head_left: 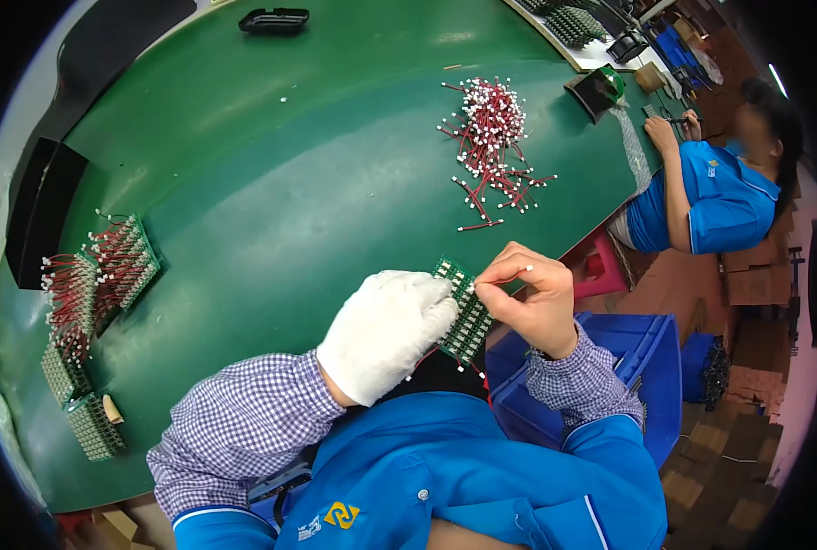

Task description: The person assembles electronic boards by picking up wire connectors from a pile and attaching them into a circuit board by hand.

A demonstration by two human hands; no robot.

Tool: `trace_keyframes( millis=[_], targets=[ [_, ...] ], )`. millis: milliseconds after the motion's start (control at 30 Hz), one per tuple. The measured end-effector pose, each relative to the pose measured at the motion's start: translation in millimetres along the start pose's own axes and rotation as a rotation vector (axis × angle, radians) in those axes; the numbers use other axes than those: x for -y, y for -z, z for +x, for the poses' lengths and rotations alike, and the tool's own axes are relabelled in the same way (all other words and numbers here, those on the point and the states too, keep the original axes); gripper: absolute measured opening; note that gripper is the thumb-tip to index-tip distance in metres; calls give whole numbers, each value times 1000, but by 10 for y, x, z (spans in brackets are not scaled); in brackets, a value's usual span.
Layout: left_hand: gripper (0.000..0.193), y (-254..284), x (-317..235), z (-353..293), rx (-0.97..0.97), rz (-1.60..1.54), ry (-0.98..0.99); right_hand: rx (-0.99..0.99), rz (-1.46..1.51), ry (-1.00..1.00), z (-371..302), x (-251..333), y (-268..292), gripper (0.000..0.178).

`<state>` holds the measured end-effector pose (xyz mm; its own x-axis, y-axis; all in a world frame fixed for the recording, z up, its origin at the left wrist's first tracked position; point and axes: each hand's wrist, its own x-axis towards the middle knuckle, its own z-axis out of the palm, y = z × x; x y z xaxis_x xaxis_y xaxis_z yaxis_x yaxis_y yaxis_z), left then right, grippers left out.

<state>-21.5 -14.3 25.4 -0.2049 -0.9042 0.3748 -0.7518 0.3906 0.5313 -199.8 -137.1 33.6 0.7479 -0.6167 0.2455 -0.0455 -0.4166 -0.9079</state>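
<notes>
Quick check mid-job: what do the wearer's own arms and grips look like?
The left grip wears a plain white glove; the right grip is bare. Both forearms have dark-and-white checked sleeves, with bright blue, pale-trimmed shirt sleeves above.

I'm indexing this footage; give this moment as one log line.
left hand: gloved, holding green board | right hand: bare, fingers at board | table: red-wire pile, wired boards

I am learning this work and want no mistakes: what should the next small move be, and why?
Probably a gentle press by the right hand onto the green circuit board: this hand pinches at the board's edge, a white plug shows against it, and the gloved left hand holds the board. What the pinch hides is unclear.
</notes>
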Motion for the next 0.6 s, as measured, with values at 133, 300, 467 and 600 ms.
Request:
trace_keyframes(
  millis=[133,300,467,600],
  targets=[
    [16,8,-13,-51,-20,-3,149,48,-70,51,55,-53,-77,13],
    [14,30,35,-76,-53,94,295,82,-93,50,129,-126,-117,15],
    [14,-55,101,-128,-76,184,337,95,-161,77,256,-161,-170,16],
    [16,-125,128,-164,-157,157,350,83,-218,119,353,-192,-223,17]
  ],
)
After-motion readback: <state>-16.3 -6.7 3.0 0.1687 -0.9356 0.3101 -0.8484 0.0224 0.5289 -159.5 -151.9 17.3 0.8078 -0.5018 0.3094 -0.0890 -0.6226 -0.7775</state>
